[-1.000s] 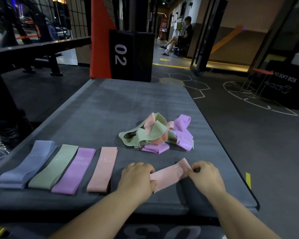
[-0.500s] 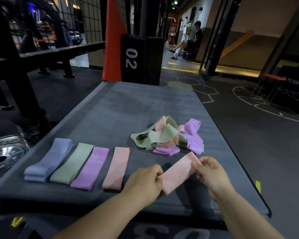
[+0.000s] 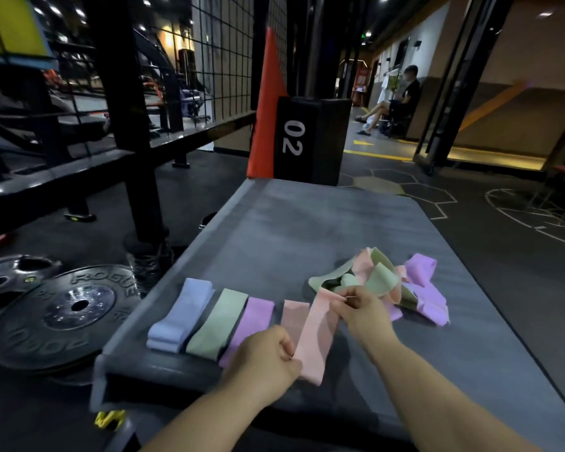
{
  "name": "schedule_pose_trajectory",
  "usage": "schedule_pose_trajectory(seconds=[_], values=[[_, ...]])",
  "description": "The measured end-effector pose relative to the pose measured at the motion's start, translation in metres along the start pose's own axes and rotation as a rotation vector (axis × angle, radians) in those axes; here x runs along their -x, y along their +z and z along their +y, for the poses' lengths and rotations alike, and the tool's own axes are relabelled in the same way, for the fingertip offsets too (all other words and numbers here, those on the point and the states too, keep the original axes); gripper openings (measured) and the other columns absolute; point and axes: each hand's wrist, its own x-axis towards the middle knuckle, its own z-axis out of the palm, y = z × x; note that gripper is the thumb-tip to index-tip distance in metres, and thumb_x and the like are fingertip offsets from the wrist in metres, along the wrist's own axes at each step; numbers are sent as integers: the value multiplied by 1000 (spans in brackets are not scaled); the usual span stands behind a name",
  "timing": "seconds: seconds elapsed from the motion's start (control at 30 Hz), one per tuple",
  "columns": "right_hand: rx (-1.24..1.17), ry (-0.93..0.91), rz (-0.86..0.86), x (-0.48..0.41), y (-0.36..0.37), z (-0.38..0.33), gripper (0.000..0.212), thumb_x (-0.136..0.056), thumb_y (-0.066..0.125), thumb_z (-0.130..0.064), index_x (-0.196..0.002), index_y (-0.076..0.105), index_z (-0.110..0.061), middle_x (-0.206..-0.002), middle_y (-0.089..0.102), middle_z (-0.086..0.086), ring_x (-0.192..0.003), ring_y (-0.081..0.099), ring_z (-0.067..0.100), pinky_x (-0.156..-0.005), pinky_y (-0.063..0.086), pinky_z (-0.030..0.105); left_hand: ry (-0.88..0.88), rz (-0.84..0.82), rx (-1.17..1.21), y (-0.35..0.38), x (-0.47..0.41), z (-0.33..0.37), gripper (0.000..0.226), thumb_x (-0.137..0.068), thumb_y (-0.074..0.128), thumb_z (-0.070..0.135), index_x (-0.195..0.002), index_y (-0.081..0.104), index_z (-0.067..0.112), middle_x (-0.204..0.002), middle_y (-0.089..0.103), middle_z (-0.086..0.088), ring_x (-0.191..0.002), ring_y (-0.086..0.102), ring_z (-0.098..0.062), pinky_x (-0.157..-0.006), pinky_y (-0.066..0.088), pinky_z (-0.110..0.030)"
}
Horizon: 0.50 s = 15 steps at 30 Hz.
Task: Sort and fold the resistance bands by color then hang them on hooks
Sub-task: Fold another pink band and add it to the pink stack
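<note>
Left hand (image 3: 262,357) pinches the near end of the pink band (image 3: 317,337); right hand (image 3: 363,313) pinches its far end, at one o'clock from the left, above the grey platform (image 3: 274,230).

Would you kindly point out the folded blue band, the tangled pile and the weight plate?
folded blue band (image 3: 181,313): head view, its middle.
tangled pile (image 3: 380,278): head view, a green loop.
weight plate (image 3: 62,314): head view, its metal hub.
</note>
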Motion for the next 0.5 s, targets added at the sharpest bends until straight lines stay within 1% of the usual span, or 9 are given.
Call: schedule_pose_trajectory(seconds=[0.1,0.17,0.23,0.27,0.3,0.4,0.5], values=[[114,-69,-16,-8,26,-6,15,-84,68,-9,-88,60,-21,-87,68,-2,-84,63,18,-70,46,24,-4,27,-30,-7,-6,-11,13,-75,60,38,-81,53,29,-84,67,16,-85,62,-10,-75,50,-25],[189,-109,-13,-11,36,-9,15,-85,66,-12,-90,60,-25,-86,66,-6,-82,61,15,-68,43,20,3,47,-60,-10,-9,-15,11,-78,57,36,-84,53,27,-88,66,12,-86,61,-13,-73,49,-25],[245,-124,-10,-12,43,-11,14,-87,64,-13,-88,59,-26,-83,63,-9,-79,58,12,-62,39,14,11,62,-84,-10,-11,-16,9,-81,54,34,-85,52,26,-89,66,9,-87,60,-16,-70,47,-25],[277,-126,-16,-11,46,-12,13,-87,63,-13,-88,59,-25,-83,62,-9,-79,57,11,-61,38,13,20,63,-100,-10,-12,-17,8,-82,53,33,-86,52,26,-89,66,8,-88,60,-17,-69,45,-25],[313,-128,-28,-11,48,-12,12,-88,62,-14,-89,59,-25,-84,61,-9,-80,56,11,-62,39,15,31,61,-115,-9,-13,-18,8,-82,52,32,-87,52,26,-90,66,7,-90,60,-18,-69,45,-26],[417,-129,-60,-11,55,-9,10,-86,61,-16,-92,60,-24,-87,63,-9,-84,57,12,-73,40,23,62,54,-169,-7,-14,-19,11,-84,51,31,-93,55,25,-96,66,6,-95,59,-20,-73,44,-26],[487,-141,-70,-12,60,-4,11,-85,58,-15,-90,61,-24,-90,65,-6,-87,58,15,-75,43,26,84,41,-209,-2,-15,-20,16,-84,50,31,-96,56,22,-99,66,3,-98,59,-23,-78,47,-27]])
